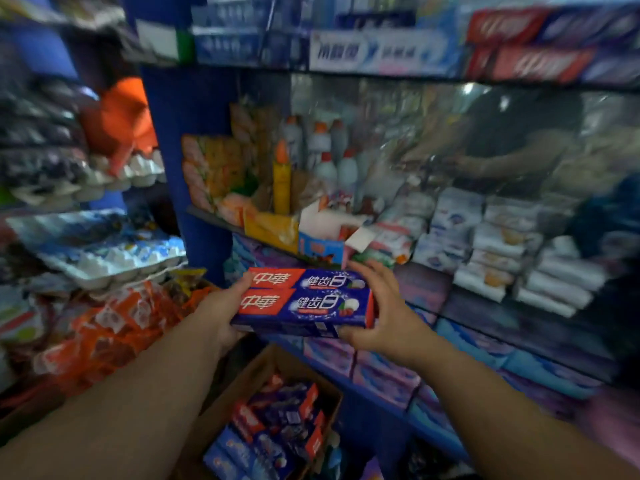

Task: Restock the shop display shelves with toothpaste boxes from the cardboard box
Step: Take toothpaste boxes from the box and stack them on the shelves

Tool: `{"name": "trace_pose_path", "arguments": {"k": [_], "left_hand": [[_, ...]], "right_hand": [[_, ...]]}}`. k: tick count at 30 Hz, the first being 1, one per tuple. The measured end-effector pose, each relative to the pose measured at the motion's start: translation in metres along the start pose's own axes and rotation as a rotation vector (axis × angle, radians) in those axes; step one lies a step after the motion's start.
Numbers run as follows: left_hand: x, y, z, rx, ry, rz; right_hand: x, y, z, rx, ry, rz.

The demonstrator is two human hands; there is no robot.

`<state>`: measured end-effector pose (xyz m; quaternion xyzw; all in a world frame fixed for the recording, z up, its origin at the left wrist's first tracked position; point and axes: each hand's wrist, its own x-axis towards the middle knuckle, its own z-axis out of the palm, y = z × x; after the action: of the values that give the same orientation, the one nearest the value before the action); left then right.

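Two red-and-blue toothpaste boxes (304,299) lie side by side, held level at chest height between both hands. My left hand (221,313) grips their left end, thumb on top. My right hand (381,313) grips the right end, fingers curled over the far edge. Below them the open cardboard box (242,386) stands on the floor with several more toothpaste boxes (277,431) inside. The top shelf (381,72) carries rows of toothpaste boxes, white-blue ones (377,51) in the middle and red-blue ones (547,46) at the right.
The middle shelf holds bottles (332,157), a yellow bottle (282,181), snack packs and stacked white soap packs (491,244). Purple and blue packs (388,372) fill the lower shelves. Egg trays (104,251) and orange bags (114,327) crowd the left. The image is motion-blurred.
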<state>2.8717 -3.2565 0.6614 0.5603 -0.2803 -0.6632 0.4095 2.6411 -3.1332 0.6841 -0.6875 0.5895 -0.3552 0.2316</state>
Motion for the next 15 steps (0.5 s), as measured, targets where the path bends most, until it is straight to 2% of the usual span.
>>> {"name": "trace_pose_path", "arguments": {"k": [2,6,8,12,15], "left_hand": [[-0.020,0.026,0.018,-0.009,-0.039,0.105],[-0.052,0.070,0.051,-0.097,-0.107,0.257],[-0.060,0.088,0.068,-0.135,-0.153,0.319],[-0.090,0.117,0.111,-0.156,-0.235,0.485],[-0.125,0.130,0.151,-0.166,-0.304,0.604]], "right_hand": [[0.004,-0.017,-0.018,0.121,0.084,0.011],[0.010,-0.044,-0.051,0.564,0.200,0.071],[0.009,-0.060,-0.070,0.671,0.277,0.051],[0.006,-0.085,-0.121,0.538,0.569,0.036],[-0.003,-0.104,-0.164,0.436,0.660,0.058]]}}
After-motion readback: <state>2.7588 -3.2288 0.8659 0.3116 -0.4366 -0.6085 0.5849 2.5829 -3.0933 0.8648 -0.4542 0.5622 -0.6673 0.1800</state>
